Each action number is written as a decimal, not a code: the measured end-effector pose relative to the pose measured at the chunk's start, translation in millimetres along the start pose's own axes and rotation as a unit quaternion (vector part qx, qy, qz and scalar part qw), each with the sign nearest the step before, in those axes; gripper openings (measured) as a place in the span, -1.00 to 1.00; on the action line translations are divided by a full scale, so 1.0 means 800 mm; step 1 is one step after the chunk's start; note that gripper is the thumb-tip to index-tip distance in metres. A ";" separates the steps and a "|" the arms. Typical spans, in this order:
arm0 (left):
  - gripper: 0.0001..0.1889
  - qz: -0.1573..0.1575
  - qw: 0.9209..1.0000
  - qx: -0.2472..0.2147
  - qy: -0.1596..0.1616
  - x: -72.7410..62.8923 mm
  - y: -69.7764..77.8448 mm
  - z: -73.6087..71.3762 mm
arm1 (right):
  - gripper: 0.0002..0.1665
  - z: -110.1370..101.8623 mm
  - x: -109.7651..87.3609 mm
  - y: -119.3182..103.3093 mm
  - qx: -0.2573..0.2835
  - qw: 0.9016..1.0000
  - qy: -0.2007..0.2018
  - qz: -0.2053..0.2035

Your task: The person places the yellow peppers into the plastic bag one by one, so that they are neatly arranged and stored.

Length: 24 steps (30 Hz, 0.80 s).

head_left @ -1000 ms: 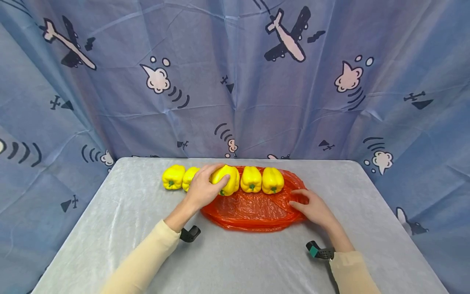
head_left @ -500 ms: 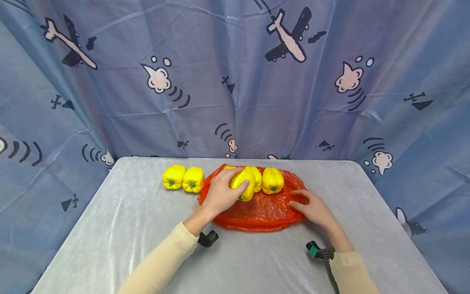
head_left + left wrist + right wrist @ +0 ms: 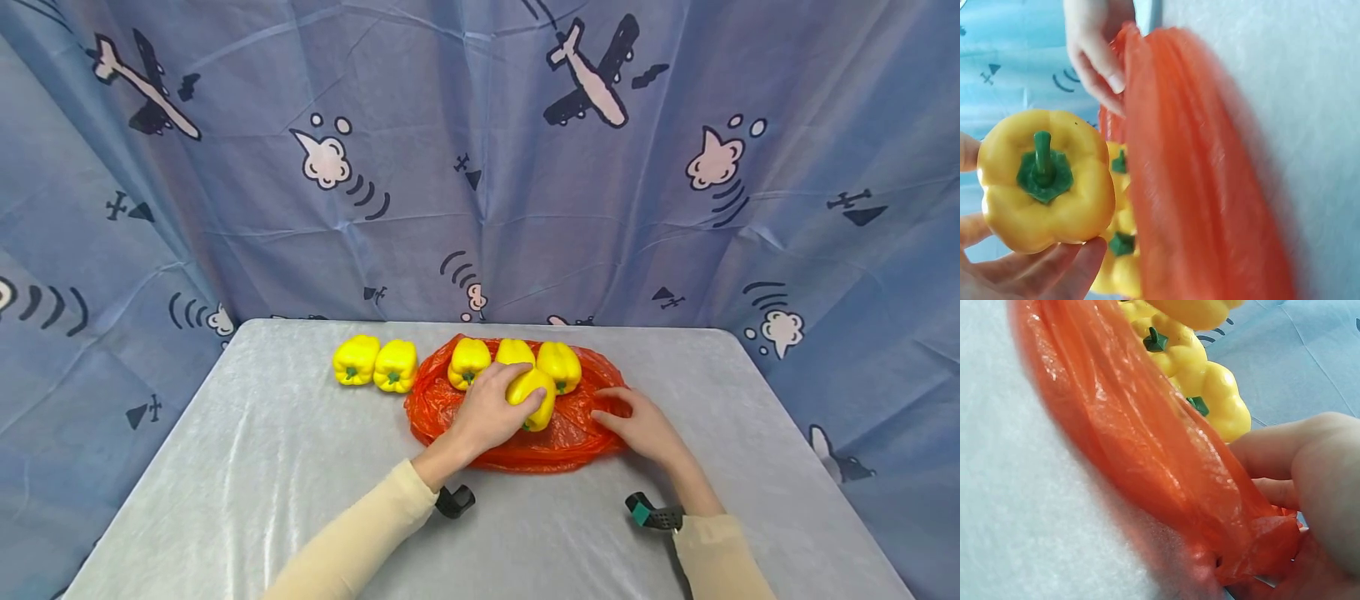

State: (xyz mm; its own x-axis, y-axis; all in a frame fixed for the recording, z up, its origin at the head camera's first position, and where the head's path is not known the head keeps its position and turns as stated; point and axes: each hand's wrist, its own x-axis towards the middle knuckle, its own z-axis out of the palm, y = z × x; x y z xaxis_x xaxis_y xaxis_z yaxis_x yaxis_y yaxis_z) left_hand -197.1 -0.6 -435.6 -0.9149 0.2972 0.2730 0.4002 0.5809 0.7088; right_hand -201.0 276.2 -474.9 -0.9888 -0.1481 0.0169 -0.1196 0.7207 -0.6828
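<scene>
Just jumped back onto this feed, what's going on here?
A person's left hand is gripping a yellow pepper, holding it above the opening of a red plastic bag. The right hand holds the bag's edge at its right end. Three more peppers sit in a row along the far side inside the bag. Two other peppers stand side by side on the table, to the left of the bag.

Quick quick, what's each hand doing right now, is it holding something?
Left hand: holding a yellow pepper.
Right hand: holding the red bag at its edge.
</scene>
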 end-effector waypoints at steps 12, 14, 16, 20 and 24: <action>-0.45 -0.029 0.999 0.021 -0.030 -0.002 0.004 0.030 | -0.46 0.001 0.001 0.000 -0.001 1.000 -0.003 0.014; -0.44 -0.039 0.998 0.018 -0.036 -0.002 0.003 0.034 | -0.45 0.001 0.001 0.000 -0.002 1.000 -0.005 0.016; -0.44 -0.045 0.998 0.018 -0.040 -0.003 0.003 0.038 | -0.45 0.000 0.000 -0.001 -0.003 1.000 -0.007 0.018; -0.45 -0.043 0.998 0.024 -0.035 -0.003 0.002 0.045 | -0.47 0.001 0.000 -0.002 -0.002 1.000 -0.006 0.016; -0.45 -0.039 0.998 0.032 -0.030 -0.003 0.001 0.050 | -0.47 0.000 0.000 -0.001 0.003 1.000 -0.005 0.015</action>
State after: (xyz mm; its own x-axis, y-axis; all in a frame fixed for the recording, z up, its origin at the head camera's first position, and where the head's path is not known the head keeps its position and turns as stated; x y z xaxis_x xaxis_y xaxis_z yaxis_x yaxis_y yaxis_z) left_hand -192.8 29.2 -461.5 -0.9396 0.2927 0.1774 0.3318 0.6514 0.6823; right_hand -200.6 275.5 -474.7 -0.9910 -0.1330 -0.0121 -0.0884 0.7214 -0.6868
